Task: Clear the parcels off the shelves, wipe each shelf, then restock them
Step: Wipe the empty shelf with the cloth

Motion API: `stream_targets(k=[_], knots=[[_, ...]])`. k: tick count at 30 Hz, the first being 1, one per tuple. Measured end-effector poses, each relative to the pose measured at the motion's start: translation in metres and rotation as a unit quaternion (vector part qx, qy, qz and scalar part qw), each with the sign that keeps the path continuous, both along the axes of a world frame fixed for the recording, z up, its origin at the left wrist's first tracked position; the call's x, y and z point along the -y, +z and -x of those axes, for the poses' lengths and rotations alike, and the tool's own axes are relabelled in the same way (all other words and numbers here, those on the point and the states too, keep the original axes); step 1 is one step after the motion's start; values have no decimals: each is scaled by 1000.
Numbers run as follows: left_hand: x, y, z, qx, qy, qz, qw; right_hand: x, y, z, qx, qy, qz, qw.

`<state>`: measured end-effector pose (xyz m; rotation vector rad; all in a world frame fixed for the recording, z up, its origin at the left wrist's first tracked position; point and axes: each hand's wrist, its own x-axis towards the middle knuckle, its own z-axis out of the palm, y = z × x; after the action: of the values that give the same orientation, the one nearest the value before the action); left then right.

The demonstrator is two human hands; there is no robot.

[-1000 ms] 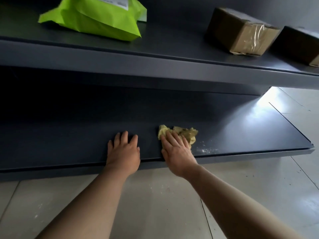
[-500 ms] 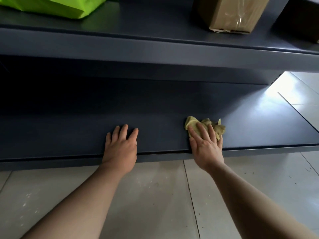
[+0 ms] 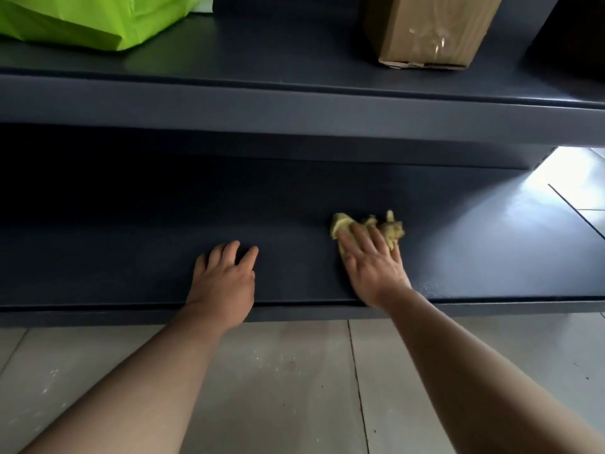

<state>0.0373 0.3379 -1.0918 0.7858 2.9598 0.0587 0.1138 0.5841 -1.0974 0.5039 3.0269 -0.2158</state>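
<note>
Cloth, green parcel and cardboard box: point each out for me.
cloth point(image 3: 391, 228), head view, on its crumpled far edge
green parcel point(image 3: 98, 21), head view, on its front face
cardboard box point(image 3: 425, 31), head view, on its taped front face

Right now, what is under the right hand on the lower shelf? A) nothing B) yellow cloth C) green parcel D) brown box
B: the right hand presses a crumpled yellow cloth onto the lower shelf; the box and green parcel sit on the shelf above.
</note>
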Motion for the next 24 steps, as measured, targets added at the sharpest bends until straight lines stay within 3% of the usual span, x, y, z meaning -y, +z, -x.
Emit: stream_targets(k=[3, 8, 11, 14, 19, 24], knots=[[-5, 1, 11, 14, -7, 8, 1000, 13, 2, 22, 12, 9, 17, 1000], [-7, -2, 20, 14, -15, 20, 1000, 58, 3, 70, 1, 154, 16, 988], [-5, -6, 18, 2, -9, 26, 1000, 52, 2, 97, 16, 153, 6, 988], [-8, -7, 17, 14, 5, 19, 1000, 15, 1, 99, 2, 94, -13, 995], [-11, -4, 15, 27, 7, 5, 1000, -54, 5, 73, 19, -86, 7, 996], [-11, -18, 14, 4, 24, -22, 999, -22, 4, 70, 40, -149, 19, 988]])
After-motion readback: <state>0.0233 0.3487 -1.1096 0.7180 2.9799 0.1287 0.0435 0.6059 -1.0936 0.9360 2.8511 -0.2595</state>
